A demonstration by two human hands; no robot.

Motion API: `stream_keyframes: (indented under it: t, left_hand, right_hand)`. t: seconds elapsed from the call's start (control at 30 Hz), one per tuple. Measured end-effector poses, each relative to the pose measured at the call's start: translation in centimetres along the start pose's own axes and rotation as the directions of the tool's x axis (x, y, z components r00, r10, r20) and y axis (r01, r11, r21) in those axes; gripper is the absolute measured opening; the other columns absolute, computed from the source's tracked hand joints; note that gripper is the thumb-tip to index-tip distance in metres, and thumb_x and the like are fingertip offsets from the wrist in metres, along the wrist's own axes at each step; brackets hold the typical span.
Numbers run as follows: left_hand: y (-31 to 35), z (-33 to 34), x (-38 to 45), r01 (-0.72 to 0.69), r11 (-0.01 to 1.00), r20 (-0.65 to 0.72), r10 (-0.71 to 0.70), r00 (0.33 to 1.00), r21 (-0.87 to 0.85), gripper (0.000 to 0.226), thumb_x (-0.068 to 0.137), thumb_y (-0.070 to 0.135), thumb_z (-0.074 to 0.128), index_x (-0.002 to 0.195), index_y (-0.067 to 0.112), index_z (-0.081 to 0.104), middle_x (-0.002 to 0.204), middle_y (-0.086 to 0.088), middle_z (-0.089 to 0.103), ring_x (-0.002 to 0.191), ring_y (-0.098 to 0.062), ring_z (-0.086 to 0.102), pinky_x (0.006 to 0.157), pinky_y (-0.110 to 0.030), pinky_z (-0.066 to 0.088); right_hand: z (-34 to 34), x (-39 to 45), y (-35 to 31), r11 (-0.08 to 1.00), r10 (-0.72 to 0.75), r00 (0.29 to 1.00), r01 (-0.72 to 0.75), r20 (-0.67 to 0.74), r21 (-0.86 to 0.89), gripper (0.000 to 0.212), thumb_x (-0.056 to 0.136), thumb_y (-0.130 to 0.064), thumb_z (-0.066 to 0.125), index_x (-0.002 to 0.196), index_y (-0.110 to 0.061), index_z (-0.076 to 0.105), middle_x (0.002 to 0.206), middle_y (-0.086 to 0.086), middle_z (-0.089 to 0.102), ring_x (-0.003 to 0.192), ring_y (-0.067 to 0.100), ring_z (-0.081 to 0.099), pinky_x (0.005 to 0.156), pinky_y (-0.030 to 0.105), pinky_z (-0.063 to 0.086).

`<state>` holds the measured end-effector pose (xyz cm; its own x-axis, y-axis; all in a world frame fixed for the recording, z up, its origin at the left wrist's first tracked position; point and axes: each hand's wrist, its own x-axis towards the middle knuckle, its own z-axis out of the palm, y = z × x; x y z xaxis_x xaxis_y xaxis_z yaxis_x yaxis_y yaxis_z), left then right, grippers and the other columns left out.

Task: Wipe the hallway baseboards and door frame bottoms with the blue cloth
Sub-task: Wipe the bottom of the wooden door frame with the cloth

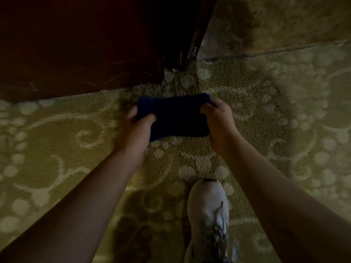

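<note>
White shoe, both hands gripping blue cloth

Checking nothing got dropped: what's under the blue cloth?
Patterned carpet shows all around the cloth, which both hands, left and right, hold stretched between them. The patch directly beneath is covered, so anything lying there cannot be seen.
</note>
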<state>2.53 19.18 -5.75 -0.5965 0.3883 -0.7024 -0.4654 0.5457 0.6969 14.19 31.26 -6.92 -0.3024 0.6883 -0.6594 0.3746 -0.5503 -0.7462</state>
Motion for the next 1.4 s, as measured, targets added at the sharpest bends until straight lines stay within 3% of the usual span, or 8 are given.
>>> stream_keyframes:
  t: [0.27,0.43,0.6,0.77,0.9,1.07,1.17,1.4]
  left_hand:
    - [-0.6,0.4,4.5,0.022,1.0,0.139,-0.02,0.99,-0.014,0.044,0.08,0.015,0.052,0.113,0.042,0.062,0.114,0.003,0.069,0.102,-0.025,0.067,0.087,-0.052,0.054]
    - [-1.4,2.6,5.5,0.029,0.994,0.074,-0.021,0.997,-0.108,0.034,0.087,0.014,0.055,0.103,0.044,0.061,0.11,0.009,0.069,0.101,-0.017,0.067,0.083,-0.041,0.055]
    - [-1.6,3.6,6.4,0.024,0.989,-0.045,-0.031,0.999,-0.148,0.018,0.094,0.024,0.055,0.096,0.041,0.06,0.099,0.012,0.065,0.09,-0.013,0.065,0.067,-0.032,0.052]
    - [-1.2,4.7,6.5,0.04,0.983,-0.03,-0.046,0.998,-0.18,0.033,0.094,0.027,0.057,0.126,0.036,0.054,0.112,0.013,0.055,0.091,-0.008,0.057,0.075,-0.033,0.045]
    - [-1.3,5.2,5.9,-0.094,0.993,-0.018,0.095,0.995,0.068,0.038,0.097,0.027,0.051,0.135,0.03,0.049,0.102,0.018,0.048,0.092,-0.009,0.052,0.076,-0.033,0.04]
    - [-2.6,5.3,6.0,-0.096,0.986,-0.1,0.111,0.989,0.138,0.049,0.093,0.04,0.055,0.14,0.03,0.046,0.141,0.006,0.046,0.124,-0.017,0.047,0.101,-0.035,0.04]
    - [-2.8,5.4,6.2,-0.1,0.994,-0.067,0.103,0.992,0.046,0.045,0.09,0.046,0.056,0.134,0.039,0.049,0.136,0.007,0.053,0.119,-0.019,0.052,0.103,-0.046,0.043]
    - [-1.5,4.6,6.4,0.007,0.973,0.131,0.024,0.991,-0.231,0.016,0.091,0.034,0.06,0.104,0.033,0.068,0.111,0.011,0.067,0.102,-0.014,0.062,0.094,-0.043,0.044]
  right_hand:
    - [0.2,4.6,-0.5,0.998,0.049,0.999,-0.048,-0.009,0.048,0.017,0.092,-0.01,0.055,0.078,-0.012,0.064,0.077,0.013,0.061,0.069,0.028,0.061,0.066,0.034,0.046]
    - [0.3,6.4,-2.4,0.983,-0.11,0.989,0.124,-0.1,0.138,0.029,0.088,0.001,0.05,0.087,-0.021,0.068,0.083,0.009,0.068,0.077,0.025,0.065,0.072,0.037,0.055]
    - [1.7,8.4,-3.2,0.989,0.028,0.995,-0.014,-0.092,0.148,0.014,0.092,-0.004,0.052,0.089,-0.009,0.066,0.071,0.01,0.06,0.063,0.023,0.059,0.059,0.027,0.048]
    - [2.3,9.9,-4.7,0.98,0.06,0.995,-0.044,-0.077,0.193,0.01,0.087,0.0,0.058,0.087,-0.002,0.068,0.082,0.02,0.062,0.074,0.031,0.061,0.066,0.036,0.048]
    - [2.9,11.2,-5.4,0.983,0.108,0.977,-0.077,-0.186,0.166,0.01,0.081,-0.003,0.064,0.071,-0.004,0.065,0.083,0.017,0.065,0.079,0.03,0.065,0.066,0.035,0.05]
    - [4.3,12.5,-5.2,0.988,0.14,0.957,-0.12,-0.255,0.094,0.026,0.076,-0.015,0.07,0.1,-0.004,0.07,0.099,0.017,0.07,0.089,0.033,0.068,0.085,0.043,0.057]
    - [4.2,12.4,-5.7,0.967,0.199,0.95,-0.15,-0.242,0.207,0.025,0.088,-0.01,0.059,0.11,0.002,0.064,0.105,0.02,0.067,0.095,0.037,0.065,0.083,0.038,0.054]
    - [3.8,7.5,-7.2,0.926,-0.366,0.882,0.376,-0.296,-0.025,0.01,0.08,-0.02,0.066,0.07,-0.019,0.064,0.074,0.006,0.069,0.074,0.025,0.068,0.07,0.042,0.056]
